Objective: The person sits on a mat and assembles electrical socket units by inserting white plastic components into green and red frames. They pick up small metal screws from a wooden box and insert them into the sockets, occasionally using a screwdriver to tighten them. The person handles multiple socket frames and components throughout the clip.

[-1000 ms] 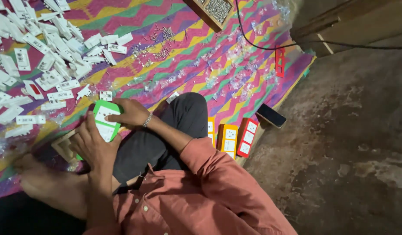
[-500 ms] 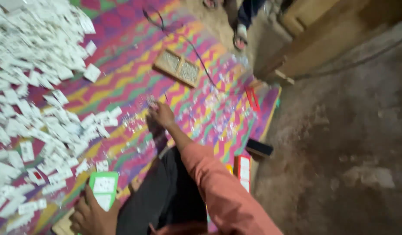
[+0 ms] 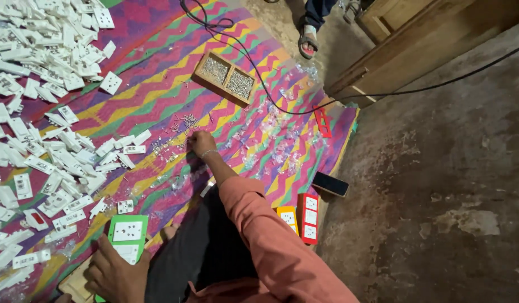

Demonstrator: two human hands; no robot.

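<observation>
Head view: right hand (image 3: 201,142) amid loose screws (image 3: 178,134), white switch parts (image 3: 51,140) alongside.

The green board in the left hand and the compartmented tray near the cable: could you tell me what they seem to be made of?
Green board: probably smooth moulded plastic, judging by its even colour, with white socket plates set in it. Tray: looks like bare wood, going by its pale brown matt walls; it holds small greyish metal-looking bits.

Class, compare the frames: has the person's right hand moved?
Yes. The right hand left the green-backed white socket plate, reaching out across the striped mat to the scattered small screws.
</observation>
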